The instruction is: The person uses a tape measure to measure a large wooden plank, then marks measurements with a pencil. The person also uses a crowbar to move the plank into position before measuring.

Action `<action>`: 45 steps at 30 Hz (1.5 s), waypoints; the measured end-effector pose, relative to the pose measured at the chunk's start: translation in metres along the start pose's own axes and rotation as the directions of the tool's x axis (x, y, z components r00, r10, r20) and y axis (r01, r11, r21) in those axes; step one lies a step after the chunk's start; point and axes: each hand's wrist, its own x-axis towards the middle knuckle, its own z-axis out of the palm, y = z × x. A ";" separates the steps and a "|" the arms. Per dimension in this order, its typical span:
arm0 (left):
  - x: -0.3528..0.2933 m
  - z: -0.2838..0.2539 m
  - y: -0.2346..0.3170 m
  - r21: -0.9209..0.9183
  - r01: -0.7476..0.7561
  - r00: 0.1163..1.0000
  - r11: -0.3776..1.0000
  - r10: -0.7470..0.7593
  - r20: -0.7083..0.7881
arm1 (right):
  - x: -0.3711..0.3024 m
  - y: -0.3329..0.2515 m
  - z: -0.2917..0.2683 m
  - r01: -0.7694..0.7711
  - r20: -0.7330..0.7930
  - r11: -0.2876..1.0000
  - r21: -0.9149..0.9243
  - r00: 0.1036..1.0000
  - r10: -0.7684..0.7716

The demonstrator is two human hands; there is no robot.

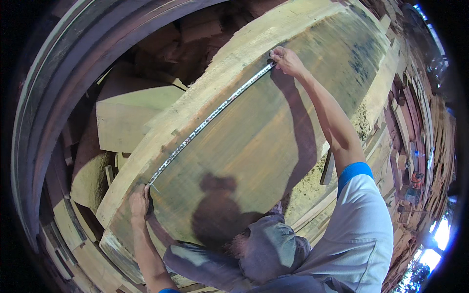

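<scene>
A wide wooden slab point(244, 141) with a brown, grained face and pale raw edges lies slantwise before me. Along its left side a white tape measure point(210, 118) with dark markings is stretched straight. My left hand point(139, 201) is closed at the tape's near end, close to the slab's lower left. At the far end my right hand point(287, 61) pinches the tape, beside a small dark part that I cannot make out clearly. My right arm reaches across the slab and casts a shadow on it.
A grey cap point(273, 249) shows at the lower middle, over the slab's near edge. Pale wood blocks point(139, 117) lie to the left, below a large curved beam point(58, 73). Stacked boards point(405, 117) line the right. Sawdust point(312, 195) clings along the slab's right edge.
</scene>
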 end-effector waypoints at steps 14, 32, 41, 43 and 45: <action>0.000 0.000 0.004 0.041 -0.001 0.999 0.999 0.002 -0.041 | -0.017 0.025 -0.003 0.069 -0.241 0.979 -0.193 0.964 -0.115; 0.000 0.001 0.003 0.026 -0.040 0.997 0.999 0.042 -0.061 | -0.145 0.055 -0.044 0.009 -0.158 0.944 -0.330 0.985 -0.065; -0.004 0.004 -0.002 -0.021 -0.117 0.989 0.993 0.115 -0.092 | -0.472 0.037 -0.028 -0.470 -0.324 0.817 0.335 0.757 0.568; -0.012 0.001 0.007 -0.150 -0.113 0.991 0.982 0.101 -0.086 | -0.472 0.011 -0.004 -0.420 -0.197 0.883 0.211 0.866 0.459; -0.020 -0.003 0.020 -0.295 -0.056 0.998 0.954 0.048 -0.034 | -0.449 -0.026 0.019 -0.341 0.034 0.928 0.151 0.940 0.340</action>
